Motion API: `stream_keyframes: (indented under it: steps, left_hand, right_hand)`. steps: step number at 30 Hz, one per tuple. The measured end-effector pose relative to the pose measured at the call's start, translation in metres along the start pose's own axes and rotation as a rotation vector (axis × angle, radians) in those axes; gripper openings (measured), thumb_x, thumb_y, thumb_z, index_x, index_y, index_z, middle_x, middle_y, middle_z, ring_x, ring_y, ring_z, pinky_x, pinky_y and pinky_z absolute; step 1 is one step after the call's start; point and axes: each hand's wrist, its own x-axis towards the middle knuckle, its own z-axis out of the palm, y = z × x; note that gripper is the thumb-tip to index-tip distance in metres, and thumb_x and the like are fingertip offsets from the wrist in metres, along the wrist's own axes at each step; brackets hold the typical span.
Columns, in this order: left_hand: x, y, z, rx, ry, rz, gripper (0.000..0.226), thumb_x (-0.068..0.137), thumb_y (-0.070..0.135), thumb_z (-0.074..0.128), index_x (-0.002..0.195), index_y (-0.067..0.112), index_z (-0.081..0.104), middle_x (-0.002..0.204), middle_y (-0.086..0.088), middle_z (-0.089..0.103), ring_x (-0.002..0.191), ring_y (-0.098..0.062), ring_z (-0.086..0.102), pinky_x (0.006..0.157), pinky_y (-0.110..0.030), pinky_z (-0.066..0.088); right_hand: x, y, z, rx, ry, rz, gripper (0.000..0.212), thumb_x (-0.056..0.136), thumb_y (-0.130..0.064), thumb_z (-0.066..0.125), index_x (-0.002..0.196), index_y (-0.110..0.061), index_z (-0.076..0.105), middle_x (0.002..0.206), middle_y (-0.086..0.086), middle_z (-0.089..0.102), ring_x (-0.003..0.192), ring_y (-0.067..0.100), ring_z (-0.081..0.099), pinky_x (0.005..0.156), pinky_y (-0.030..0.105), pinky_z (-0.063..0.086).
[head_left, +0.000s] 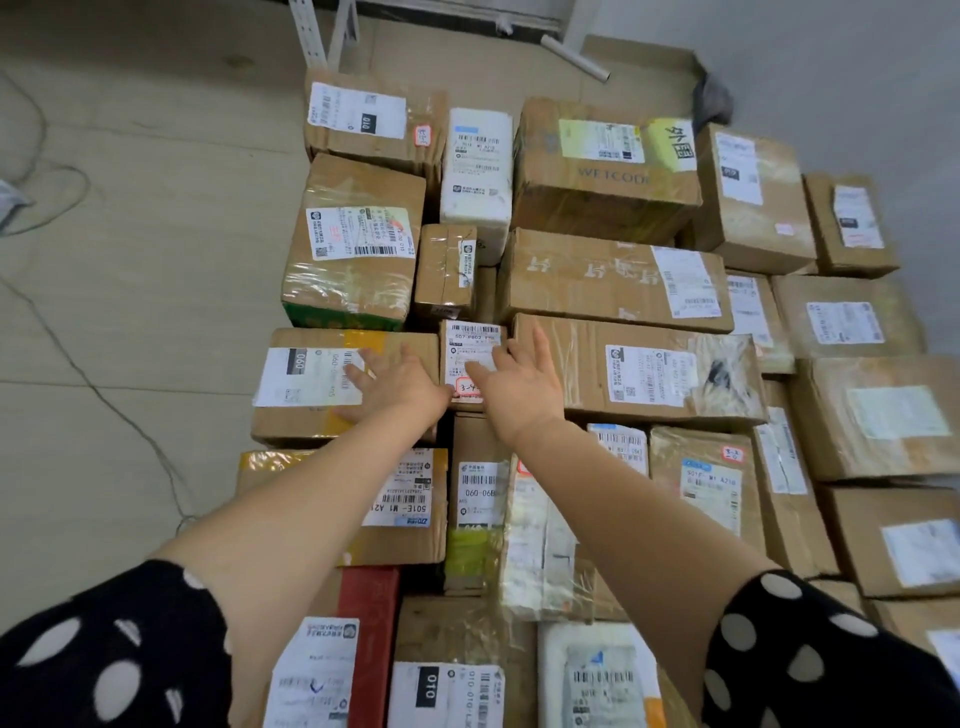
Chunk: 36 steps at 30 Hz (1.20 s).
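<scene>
You're at the reach; your left hand (387, 382) lies flat, fingers spread, on the 060 box (311, 379); your right hand (514, 387) rests open on the small box (470, 338), which is wedged between that and the long box (639, 369); next, probably, pinch its edges and lift straight up.

1. Sleeves (104, 660): black with white dots.
2. Near box (370, 608): red.
3. Far parcel (475, 208): white.
4. Left box (410, 344): brown, white label (306, 379), seemingly yellow tape (363, 340).
5. Far sticker (597, 139): pale yellow-green.
6. Floor (156, 260): beige.
</scene>
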Motion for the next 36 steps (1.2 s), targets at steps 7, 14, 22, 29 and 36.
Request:
stream_keyframes:
  steps: [7, 14, 22, 29, 36]
  left_hand:
    - [-0.062, 0.001, -0.024, 0.195, 0.088, 0.295, 0.071, 0.087, 0.050, 0.057, 0.147, 0.031, 0.025, 0.155, -0.012, 0.022, 0.143, -0.032, 0.017, 0.113, -0.060, 0.012]
    - [-0.171, 0.005, -0.027, 0.517, 0.126, 0.622, 0.075, 0.088, 0.050, 0.053, 0.150, 0.030, 0.016, 0.153, -0.014, 0.022, 0.142, -0.034, 0.018, 0.114, -0.056, 0.018]
    - [-0.285, 0.047, 0.003, 0.686, 0.082, 1.065, 0.081, 0.089, 0.038, 0.058, 0.153, 0.026, 0.009, 0.158, -0.009, 0.014, 0.145, -0.027, 0.012, 0.114, -0.042, 0.027]
    - [-0.362, 0.059, 0.018, 0.820, 0.100, 1.426, 0.081, 0.090, 0.043, 0.056, 0.153, 0.024, 0.010, 0.157, -0.009, 0.019, 0.144, -0.025, 0.017, 0.114, -0.038, 0.023]
    - [-0.405, -0.002, 0.000, 0.927, 0.047, 1.742, 0.084, 0.088, 0.044, 0.059, 0.153, 0.023, 0.011, 0.157, -0.009, 0.020, 0.144, -0.026, 0.017, 0.116, -0.038, 0.019]
  right_hand:
    - [-0.070, 0.007, -0.018, 0.340, 0.106, 0.149, 0.048, 0.092, -0.014, 0.050, 0.139, -0.019, 0.040, 0.138, 0.009, 0.039, 0.128, 0.030, 0.036, 0.098, 0.038, 0.039]
    - [-0.190, 0.023, -0.018, 0.451, 0.198, 0.384, 0.060, 0.095, -0.040, 0.050, 0.145, -0.015, 0.030, 0.154, 0.014, 0.023, 0.141, 0.031, 0.024, 0.115, 0.041, 0.021]
    - [-0.333, 0.047, 0.002, 0.582, 0.216, 0.763, 0.063, 0.095, -0.045, 0.045, 0.146, -0.011, 0.028, 0.153, 0.013, 0.025, 0.142, 0.029, 0.020, 0.116, 0.039, 0.020]
    - [-0.428, 0.021, 0.002, 0.528, 0.198, 1.075, 0.071, 0.094, -0.049, 0.047, 0.148, -0.012, 0.023, 0.157, 0.011, 0.019, 0.145, 0.028, 0.014, 0.120, 0.041, 0.009]
    - [-0.477, -0.100, -0.023, 0.563, 0.189, 1.433, 0.066, 0.092, -0.052, 0.045, 0.145, -0.015, 0.029, 0.154, 0.010, 0.025, 0.144, 0.023, 0.017, 0.116, 0.048, -0.008]
